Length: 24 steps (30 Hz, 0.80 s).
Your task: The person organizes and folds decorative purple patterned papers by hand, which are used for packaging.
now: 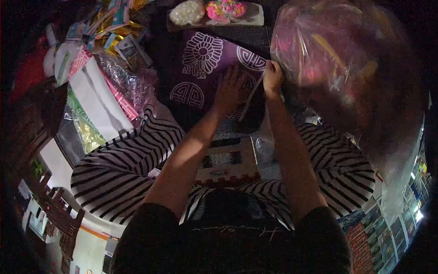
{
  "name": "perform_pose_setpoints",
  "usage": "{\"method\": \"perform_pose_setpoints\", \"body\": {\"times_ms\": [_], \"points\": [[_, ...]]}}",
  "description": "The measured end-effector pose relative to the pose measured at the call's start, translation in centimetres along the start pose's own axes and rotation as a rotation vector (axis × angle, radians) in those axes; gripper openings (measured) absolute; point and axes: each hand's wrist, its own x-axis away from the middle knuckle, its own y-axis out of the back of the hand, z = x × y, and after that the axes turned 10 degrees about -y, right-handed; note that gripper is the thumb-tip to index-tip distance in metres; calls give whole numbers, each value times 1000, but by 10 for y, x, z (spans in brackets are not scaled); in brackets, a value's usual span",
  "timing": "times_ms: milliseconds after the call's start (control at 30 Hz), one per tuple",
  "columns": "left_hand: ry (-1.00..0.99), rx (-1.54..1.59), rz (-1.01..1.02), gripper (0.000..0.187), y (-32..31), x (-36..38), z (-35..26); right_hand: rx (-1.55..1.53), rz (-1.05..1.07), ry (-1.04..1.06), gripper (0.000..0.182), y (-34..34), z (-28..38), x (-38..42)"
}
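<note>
Head view: purple sheet under both hands

The purple sheet (210,77) lies on a dark surface ahead of the seated person, between the spread knees. White medallion motifs mark its face; cloth or paper cannot be determined. Left hand (230,91): palm down, fingers extended and loosely spread, pressed on the sheet, gripping nothing. Right hand (273,77): fingers curled at the right edge of the sheet, closed on that edge; the exact fingertip contact is too dark to verify.

Beyond the sheet, a shallow tray (256,14) carries white beads (187,12) on the left and pink-and-yellow pieces (224,10) beside them. Right side: a large clear plastic bag (337,55) with pinkish contents. Left side: a white panel (98,98) with a red patterned border, near gold packets (121,35). Nearest the body: striped trousers (114,164).
</note>
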Motion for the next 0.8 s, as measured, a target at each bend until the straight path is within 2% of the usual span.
{"method": "perform_pose_setpoints", "body": {"times_ms": [33, 100, 133, 200, 233, 300, 333, 400, 433, 500, 533, 600, 633, 700, 800], "points": [[1, 13, 15, 62, -5, 0, 6, 9, -1, -18, 33, 0, -9, -5], [-72, -25, -75, 63, -12, 8, 17, 130, 42, 110, 29, -3, -24, -21], [-63, -23, -71, 63, -12, 10, 18, 134, 51, 108, 29, -1, -23, -22], [-38, -21, -58, 59, -11, 15, 16, 207, 45, 294, 28, 7, -22, -22], [-33, -20, -51, 59, -13, 18, 15, 208, 51, 288, 28, 13, -17, -21], [-20, -47, -6, 59, -15, 21, 14, 455, 179, 235, 27, 21, -2, -22], [-18, -47, -3, 59, -16, 24, 13, 455, 183, 232, 27, 18, -12, -25], [-14, -72, -27, 59, -16, 27, 10, 504, 75, 494, 28, 12, -35, -37], [-14, -74, -24, 59, -16, 25, 8, 501, 76, 492, 28, 14, -31, -37], [-12, -66, -10, 58, -14, 14, 2, 467, 305, 275, 29, 21, -18, -37], [-14, -63, -4, 58, -12, 5, -2, 467, 306, 268, 29, 21, -20, -37], [-41, -32, -106, 48, -8, -9, -3, 197, 344, 72, 33, 16, -28, -41], [-42, -28, -102, 48, -11, -14, 2, 199, 343, 66, 33, 14, -33, -44], [-23, 32, -233, 45, -17, -29, 16, 24, 384, 11, 34, 10, -42, -51], [31, 2, -173, 42, -6, -51, 37, 9, 299, 61, 34, 4, -49, -52]]}}
